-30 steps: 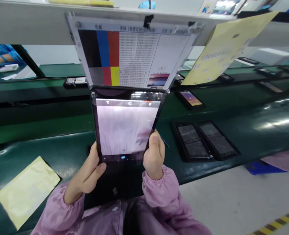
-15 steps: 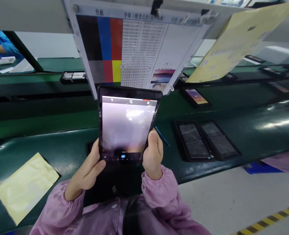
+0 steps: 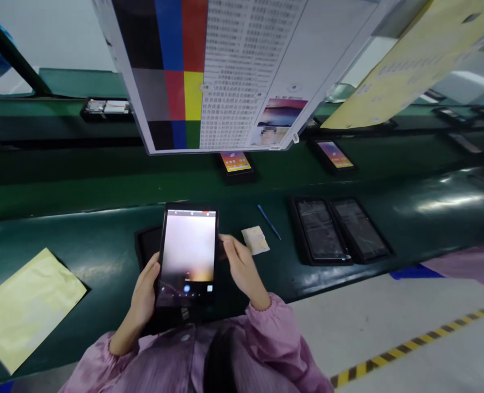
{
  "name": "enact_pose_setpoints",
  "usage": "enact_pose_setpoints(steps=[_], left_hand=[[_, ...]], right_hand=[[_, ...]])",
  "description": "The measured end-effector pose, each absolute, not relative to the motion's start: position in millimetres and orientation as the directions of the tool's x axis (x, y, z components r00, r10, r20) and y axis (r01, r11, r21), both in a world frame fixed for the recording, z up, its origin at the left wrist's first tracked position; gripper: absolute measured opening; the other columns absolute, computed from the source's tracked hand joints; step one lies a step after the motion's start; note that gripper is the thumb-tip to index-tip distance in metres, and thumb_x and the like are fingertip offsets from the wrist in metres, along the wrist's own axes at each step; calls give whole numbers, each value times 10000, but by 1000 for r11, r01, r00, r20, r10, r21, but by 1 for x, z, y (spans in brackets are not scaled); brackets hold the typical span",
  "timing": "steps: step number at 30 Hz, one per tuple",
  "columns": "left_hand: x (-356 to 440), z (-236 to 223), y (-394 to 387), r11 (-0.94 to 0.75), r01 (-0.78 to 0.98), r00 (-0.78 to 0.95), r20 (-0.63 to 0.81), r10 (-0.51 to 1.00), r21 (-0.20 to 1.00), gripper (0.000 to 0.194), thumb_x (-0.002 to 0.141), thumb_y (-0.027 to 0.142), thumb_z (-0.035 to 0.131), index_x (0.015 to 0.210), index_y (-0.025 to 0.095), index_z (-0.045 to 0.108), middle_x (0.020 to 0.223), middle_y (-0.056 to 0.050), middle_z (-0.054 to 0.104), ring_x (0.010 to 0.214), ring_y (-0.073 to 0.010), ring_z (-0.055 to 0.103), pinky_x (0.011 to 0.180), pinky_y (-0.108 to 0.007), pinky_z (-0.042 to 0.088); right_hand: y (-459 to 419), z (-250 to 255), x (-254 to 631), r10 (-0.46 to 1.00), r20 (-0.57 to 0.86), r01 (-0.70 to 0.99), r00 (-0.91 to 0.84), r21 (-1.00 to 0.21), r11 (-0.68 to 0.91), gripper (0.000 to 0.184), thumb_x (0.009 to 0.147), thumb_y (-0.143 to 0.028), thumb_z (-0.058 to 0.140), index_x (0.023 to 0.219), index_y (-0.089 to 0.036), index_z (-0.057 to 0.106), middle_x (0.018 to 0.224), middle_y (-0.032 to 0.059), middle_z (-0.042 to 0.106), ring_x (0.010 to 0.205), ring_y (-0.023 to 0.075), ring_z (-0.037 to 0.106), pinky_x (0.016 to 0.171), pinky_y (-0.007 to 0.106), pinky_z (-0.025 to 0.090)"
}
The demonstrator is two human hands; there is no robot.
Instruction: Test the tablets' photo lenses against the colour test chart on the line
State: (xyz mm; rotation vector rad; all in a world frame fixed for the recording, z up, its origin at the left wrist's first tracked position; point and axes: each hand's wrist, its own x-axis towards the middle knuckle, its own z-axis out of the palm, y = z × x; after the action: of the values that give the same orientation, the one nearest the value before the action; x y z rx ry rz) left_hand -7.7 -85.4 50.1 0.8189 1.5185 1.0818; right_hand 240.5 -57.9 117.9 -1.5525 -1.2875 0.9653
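Note:
A black tablet (image 3: 189,245) is held upright in front of me, its lit screen showing a camera view that is pale with an orange patch low down. My left hand (image 3: 144,292) grips its lower left edge, thumb along the side and the other fingers hidden behind. At the right edge, my right hand (image 3: 242,265) has its fingertips against the tablet's side, partly hidden. Beyond the tablet hangs a test chart (image 3: 234,71) with colour blocks, small print and pictures. Partly behind the tablet lies a dark tray-like piece (image 3: 147,245).
Right of my hand lie a folded whitish cloth (image 3: 255,240), a blue pen-like stick (image 3: 269,221) and two dark tablets (image 3: 322,232) in black holders. Lit devices (image 3: 335,155) sit farther back. A yellow sheet (image 3: 33,308) lies at left; another yellow sheet (image 3: 381,76) hangs at right.
The tablet has come down and toward me, away from the chart. My right hand has shifted from its lower right edge to higher along that side. The cloth and another lit device now show.

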Motion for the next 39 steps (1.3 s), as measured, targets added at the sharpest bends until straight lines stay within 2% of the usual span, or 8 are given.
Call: enact_pose_setpoints(steps=[2, 4, 7, 13, 20, 25, 29, 39], left_hand=[[-14, 39, -97, 423, 3, -215, -412, 885, 906, 545, 935, 592, 570, 1294, 196, 674, 1454, -106, 634, 1476, -360, 445, 1278, -553, 238], [-19, 33, -106, 469, 44, -196, -452, 870, 882, 545, 951, 601, 547, 1305, 205, 668, 1466, -107, 624, 1477, -365, 444, 1275, -575, 236], [-24, 31, -111, 506, 103, -178, -484, 857, 857, 543, 974, 618, 507, 1328, 236, 660, 1496, -94, 600, 1512, -353, 392, 1289, -570, 203], [-31, 32, -107, 554, 171, -155, -533, 832, 815, 594, 966, 636, 528, 1391, 231, 619, 1560, -116, 530, 1531, -359, 357, 1288, -578, 198], [-25, 46, -101, 509, 189, -82, -503, 860, 840, 518, 1002, 542, 505, 1414, 237, 584, 1564, -88, 526, 1537, -316, 352, 1296, -523, 197], [-18, 53, -103, 480, 155, -22, -482, 876, 864, 598, 1035, 476, 428, 1588, 270, 336, 1622, -87, 447, 1518, -306, 388, 1272, -550, 244], [-14, 55, -108, 446, 159, 14, -454, 891, 881, 690, 1016, 480, 490, 1631, 312, 227, 1721, -51, 254, 1588, -295, 223, 1303, -513, 135], [-12, 54, -112, 369, 232, 74, -395, 916, 900, 972, 890, 463, 734, 1642, 306, 139, 1740, -103, 153, 1590, -332, 199, 1295, -533, 165]], right_hand=[[-55, 107, 269, 972, -11, 434, 234, -894, -114, 508, 987, -644, 494, 1171, -229, 722, 1175, 118, 698, 1079, 316, 634, 961, 491, 537], [-50, 96, 296, 935, 23, 548, 353, -815, -186, 621, 919, -688, 543, 1255, -179, 656, 1305, 193, 595, 1262, 404, 488, 1118, 634, 353], [-44, 78, 321, 898, 21, 625, 440, -724, -290, 835, 801, -758, 603, 1293, -83, 589, 1357, 285, 492, 1317, 502, 376, 1131, 726, 218], [-37, 61, 314, 927, -28, 623, 374, -733, -273, 645, 798, -680, 656, 1153, -143, 626, 1193, 219, 606, 1161, 452, 519, 1044, 682, 376], [-15, 63, 270, 978, -14, 336, 206, -938, -84, 594, 992, -549, 545, 1469, -229, 395, 1287, 128, 631, 1083, 269, 671, 866, 418, 596], [4, 59, 245, 987, 94, 28, 134, -995, 91, 556, 973, -439, 645, 1457, -271, 431, 1349, 98, 592, 1183, 253, 617, 987, 409, 544], [14, 53, 237, 984, 131, -3, 124, -991, 133, 497, 934, -452, 698, 1334, -264, 473, 1336, 100, 592, 1190, 265, 612, 993, 416, 537], [19, 47, 230, 985, 164, 7, 53, -986, 164, 421, 921, -448, 715, 1247, -262, 526, 1258, 87, 632, 1159, 262, 637, 982, 413, 546]])
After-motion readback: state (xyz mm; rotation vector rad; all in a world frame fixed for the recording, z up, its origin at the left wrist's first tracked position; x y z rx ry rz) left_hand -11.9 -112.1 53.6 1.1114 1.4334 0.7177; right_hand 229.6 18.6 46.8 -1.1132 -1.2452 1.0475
